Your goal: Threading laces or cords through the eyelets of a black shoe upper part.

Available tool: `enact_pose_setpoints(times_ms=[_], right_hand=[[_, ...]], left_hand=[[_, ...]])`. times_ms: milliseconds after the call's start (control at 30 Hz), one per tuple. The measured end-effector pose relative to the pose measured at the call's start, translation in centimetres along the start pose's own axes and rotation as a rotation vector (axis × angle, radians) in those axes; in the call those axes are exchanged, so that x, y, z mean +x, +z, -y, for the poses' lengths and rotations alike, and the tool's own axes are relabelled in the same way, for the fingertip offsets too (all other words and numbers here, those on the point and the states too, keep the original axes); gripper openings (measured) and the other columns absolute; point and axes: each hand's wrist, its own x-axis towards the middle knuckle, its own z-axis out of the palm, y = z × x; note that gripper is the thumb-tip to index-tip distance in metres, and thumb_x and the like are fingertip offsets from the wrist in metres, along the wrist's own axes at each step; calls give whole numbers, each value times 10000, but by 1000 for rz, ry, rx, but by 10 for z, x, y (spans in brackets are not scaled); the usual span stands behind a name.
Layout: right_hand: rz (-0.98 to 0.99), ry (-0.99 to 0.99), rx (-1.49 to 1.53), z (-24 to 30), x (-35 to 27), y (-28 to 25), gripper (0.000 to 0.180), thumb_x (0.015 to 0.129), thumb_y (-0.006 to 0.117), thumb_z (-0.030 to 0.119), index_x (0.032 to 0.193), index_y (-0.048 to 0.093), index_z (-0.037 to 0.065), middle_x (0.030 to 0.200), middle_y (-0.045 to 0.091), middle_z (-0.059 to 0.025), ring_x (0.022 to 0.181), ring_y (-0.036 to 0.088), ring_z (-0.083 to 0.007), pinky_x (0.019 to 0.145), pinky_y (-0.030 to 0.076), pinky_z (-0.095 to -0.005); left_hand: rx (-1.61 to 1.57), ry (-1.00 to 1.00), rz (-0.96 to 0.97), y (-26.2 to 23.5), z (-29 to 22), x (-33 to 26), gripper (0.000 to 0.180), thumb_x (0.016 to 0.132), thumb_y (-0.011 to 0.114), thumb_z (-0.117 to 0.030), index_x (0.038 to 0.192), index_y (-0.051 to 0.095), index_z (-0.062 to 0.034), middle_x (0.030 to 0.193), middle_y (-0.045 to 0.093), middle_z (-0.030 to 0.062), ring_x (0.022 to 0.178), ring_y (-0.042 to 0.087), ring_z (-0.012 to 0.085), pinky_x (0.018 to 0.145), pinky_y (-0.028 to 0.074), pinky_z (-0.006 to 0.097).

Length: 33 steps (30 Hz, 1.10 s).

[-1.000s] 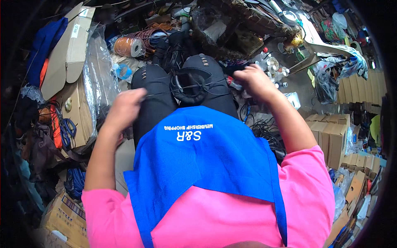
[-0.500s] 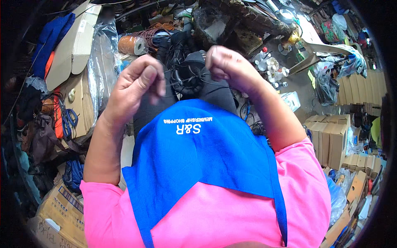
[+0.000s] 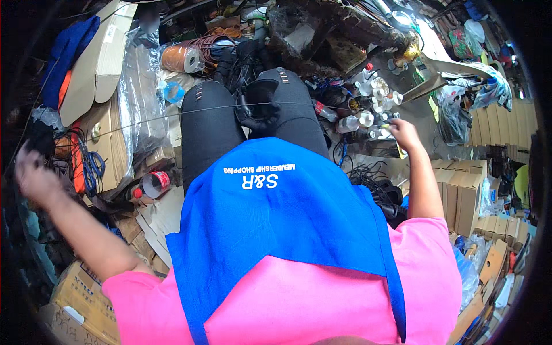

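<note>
A thin dark thread [image 3: 172, 115] stretches taut across my lap on both sides of a black, rounded shoe-like thing [image 3: 260, 106] held between my knees. My left hand [image 3: 39, 179] is far out at the left, blurred, with fingers curled at the thread's left end. Out to the right, my right hand [image 3: 406, 136] is closed on the other end, near a group of bottles. The thread's very ends are hidden in the fingers. A blue apron [image 3: 276, 213] covers my front.
Small bottles [image 3: 376, 98] stand on the right. A red-labelled plastic bottle [image 3: 154, 184] lies at the left beside cardboard [image 3: 164, 215]. An orange spool [image 3: 181, 59] sits beyond my left knee. Blue-handled scissors [image 3: 93, 169] hang at the left. Cardboard boxes [image 3: 457, 190] are stacked at the right.
Both hands have swung apart from above the black thing, the left far out to the left, the right out to the right. The thread between them is now drawn out straight.
</note>
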Motion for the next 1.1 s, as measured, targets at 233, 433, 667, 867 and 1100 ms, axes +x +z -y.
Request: enact_pose_setpoints(times_ms=[233, 433, 667, 867, 1100], right_hand=[[179, -609, 534, 205, 5, -4, 222, 840, 610, 98, 1054, 664, 84, 885, 623, -96, 842, 607, -181, 777, 475, -293], [156, -754, 602, 255, 16, -17, 110, 774, 671, 19, 882, 669, 38, 848, 628, -30, 818, 599, -109, 740, 486, -260], [176, -830, 549, 258, 24, -21, 119, 743, 665, 15, 847, 682, 71, 815, 574, -38, 812, 588, -151, 710, 481, -277], [200, -868, 516, 257, 28, -17, 108, 741, 671, 10, 837, 680, 59, 813, 579, -31, 802, 579, -143, 714, 474, -276], [237, -754, 738, 248, 16, 12, 119, 740, 713, 43, 849, 667, 50, 786, 601, -19, 793, 573, -123, 738, 459, -265]], left_hand=[[-15, 61, 1100, 253, -87, -218, 248, 779, 670, -87, 1024, 664, -50, 1064, 630, 90, 1035, 567, 185, 900, 432, 309], [-30, 0, 1354, 315, -91, -239, 228, 775, 682, -132, 987, 659, -52, 967, 601, 100, 946, 577, 208, 848, 448, 313], [-47, -22, 1559, 328, -79, -238, 168, 787, 680, -150, 915, 660, -42, 880, 526, 65, 879, 530, 186, 801, 438, 300], [-291, -487, 1650, 331, -74, -241, 205, 804, 666, -149, 948, 650, -3, 925, 569, 23, 890, 548, 115, 811, 436, 260], [-364, -687, 1674, 330, -69, -247, 246, 799, 635, -114, 1008, 647, 14, 944, 598, 27, 898, 553, 104, 834, 428, 251]])
